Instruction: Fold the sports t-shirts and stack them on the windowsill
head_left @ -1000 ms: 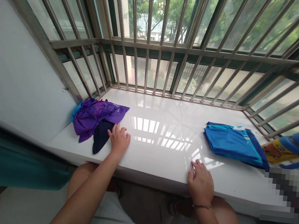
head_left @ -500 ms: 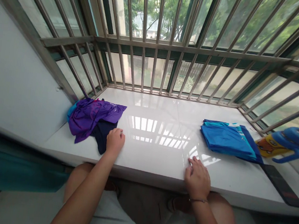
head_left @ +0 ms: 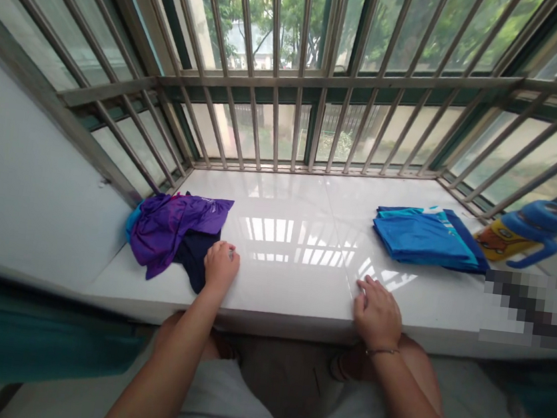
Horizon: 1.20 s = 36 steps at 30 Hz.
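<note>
Far left: crumpled purple garment (head_left: 171,223) heaped over a dark navy piece (head_left: 195,261), unsorted. Left hand (head_left: 220,266): curled loosely, knuckles touching the navy edge. Right hand (head_left: 378,312): flat, empty, on the white sill (head_left: 297,265). Right: folded blue garments (head_left: 423,237), stacked apart; yellow-and-blue bottle (head_left: 522,231) beyond.

Two hands are counted at the lower centre. One crumpled pile of purple and navy garments (head_left: 175,231) is seen at left, one folded blue stack (head_left: 423,237) at right, and one blue-handled yellow cup (head_left: 524,234) at far right.
</note>
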Available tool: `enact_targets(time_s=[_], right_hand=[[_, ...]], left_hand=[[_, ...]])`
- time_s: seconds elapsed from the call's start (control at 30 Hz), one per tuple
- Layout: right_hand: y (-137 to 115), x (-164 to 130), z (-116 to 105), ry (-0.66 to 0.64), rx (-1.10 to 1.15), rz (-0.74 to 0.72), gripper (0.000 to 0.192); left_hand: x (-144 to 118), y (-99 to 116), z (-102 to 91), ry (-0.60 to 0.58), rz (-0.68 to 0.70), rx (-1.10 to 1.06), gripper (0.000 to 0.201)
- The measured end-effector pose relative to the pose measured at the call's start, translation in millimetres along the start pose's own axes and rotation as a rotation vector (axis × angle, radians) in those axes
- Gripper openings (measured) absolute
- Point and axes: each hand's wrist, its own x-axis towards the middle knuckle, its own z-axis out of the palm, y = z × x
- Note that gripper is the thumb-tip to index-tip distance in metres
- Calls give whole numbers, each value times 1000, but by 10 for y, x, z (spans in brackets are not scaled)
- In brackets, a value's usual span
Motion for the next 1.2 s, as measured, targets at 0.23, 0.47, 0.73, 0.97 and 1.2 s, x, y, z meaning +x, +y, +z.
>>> enact_targets(time_s=[0.23,0.47,0.73,0.97,1.2], right_hand=[[39,5,21,-49,-12,22,40],[40,2,26,-15,-14,18,37],[48,0,54,18,6,7,37],[10,5,33,28,-3,8,37],[-3,11,14,7,-12,7,38]], left_hand=[[30,-16,-12,5,19,-112,10],[167,-433,-431,346,22,-191,28],[781,-1452,-1168,310,-703,-41,45],[780,-781,-1446,458,-131,-13,25],[-490,367,-966,-65,513,-92,36]])
